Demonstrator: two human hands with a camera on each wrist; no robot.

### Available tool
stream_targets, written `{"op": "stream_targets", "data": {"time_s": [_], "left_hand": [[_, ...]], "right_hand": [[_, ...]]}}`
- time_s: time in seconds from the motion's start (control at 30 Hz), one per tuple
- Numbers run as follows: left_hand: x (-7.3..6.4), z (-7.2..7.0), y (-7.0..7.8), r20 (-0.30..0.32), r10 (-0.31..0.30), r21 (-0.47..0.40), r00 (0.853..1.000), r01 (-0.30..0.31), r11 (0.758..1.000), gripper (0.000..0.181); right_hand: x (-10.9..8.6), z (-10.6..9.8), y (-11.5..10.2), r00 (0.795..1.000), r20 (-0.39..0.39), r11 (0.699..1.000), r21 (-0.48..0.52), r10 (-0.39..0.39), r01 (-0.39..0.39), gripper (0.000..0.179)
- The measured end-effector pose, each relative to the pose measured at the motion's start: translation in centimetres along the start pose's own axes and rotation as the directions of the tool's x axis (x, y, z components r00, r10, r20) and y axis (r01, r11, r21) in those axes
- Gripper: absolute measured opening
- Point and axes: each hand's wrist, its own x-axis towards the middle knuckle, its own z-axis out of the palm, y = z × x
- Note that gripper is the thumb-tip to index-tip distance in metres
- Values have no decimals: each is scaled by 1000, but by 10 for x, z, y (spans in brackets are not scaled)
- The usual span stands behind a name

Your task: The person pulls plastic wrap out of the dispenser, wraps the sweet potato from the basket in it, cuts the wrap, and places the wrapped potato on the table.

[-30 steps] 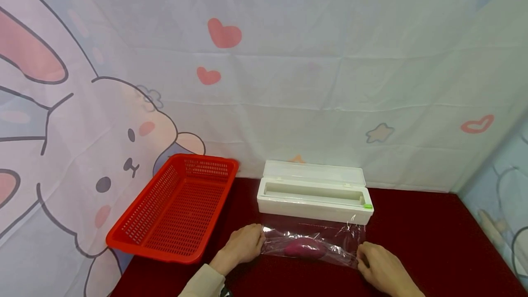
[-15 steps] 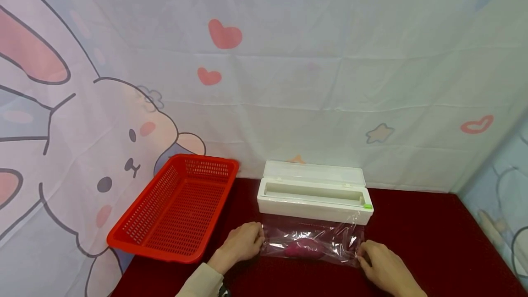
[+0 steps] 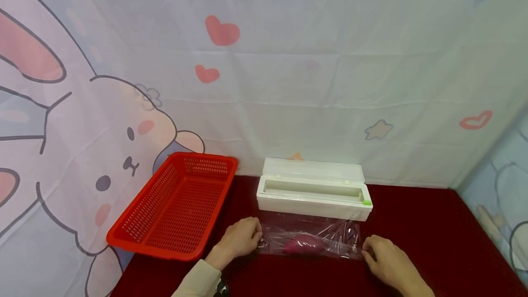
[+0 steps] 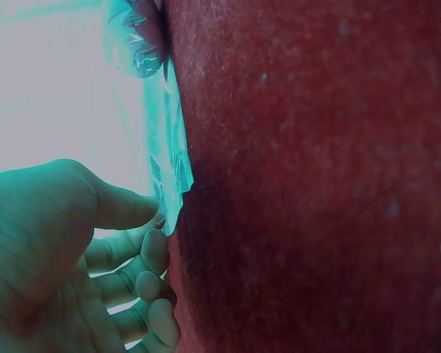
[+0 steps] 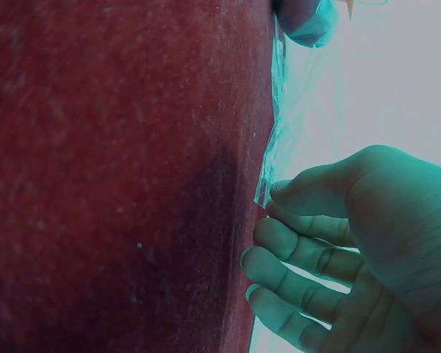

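Note:
A sheet of cling film (image 3: pixel 280 239) lies over a rounded magenta object (image 3: pixel 304 244) on the dark red cloth; the object's kind is unclear under the glossy film. My left hand (image 3: pixel 243 236) pinches the film's left near corner between thumb and index finger, as the left wrist view shows. At the opposite side my right hand (image 3: pixel 387 260) has its thumb and index finger together at the film's right near corner, with the other fingers bent loosely. Behind the film stands a white cling film dispenser (image 3: pixel 313 207), lid raised, with a green slider (image 3: pixel 366 203) at its right end.
A red perforated plastic basket (image 3: pixel 173 214) stands on the left, close to my left forearm. Dark red cloth (image 3: pixel 425 228) covers the table. A printed fabric backdrop (image 3: pixel 288 104) hangs directly behind the dispenser.
My right hand has shifted slightly right. The film's near edge now lies flatter and straighter across the magenta object; the left hand has barely moved.

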Motion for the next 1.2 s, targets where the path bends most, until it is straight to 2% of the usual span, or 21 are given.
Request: {"op": "stream_targets", "data": {"time_s": [0.23, 0.6, 0.83, 1.2], "left_hand": [[2, -1, -2, -37, -13, -10, 999, 13, 1000, 8], [4, -4, 0, -59, -14, -2, 998, 14, 1000, 11], [7, -11, 8, -64, -9, -2, 998, 9, 1000, 10], [13, -17, 22, -102, 39, 3, 994, -39, 999, 9]], "right_hand": [[1, -3, 1, 1000, -1, 1000, -6, -9, 9, 12], [2, -8, 3, 999, -24, 999, -24, -48, 47, 11], [7, -14, 5, 991, -73, 992, -67, -111, 106, 9], [10, -20, 6, 969, -200, 987, -99, -142, 125, 13]]}}
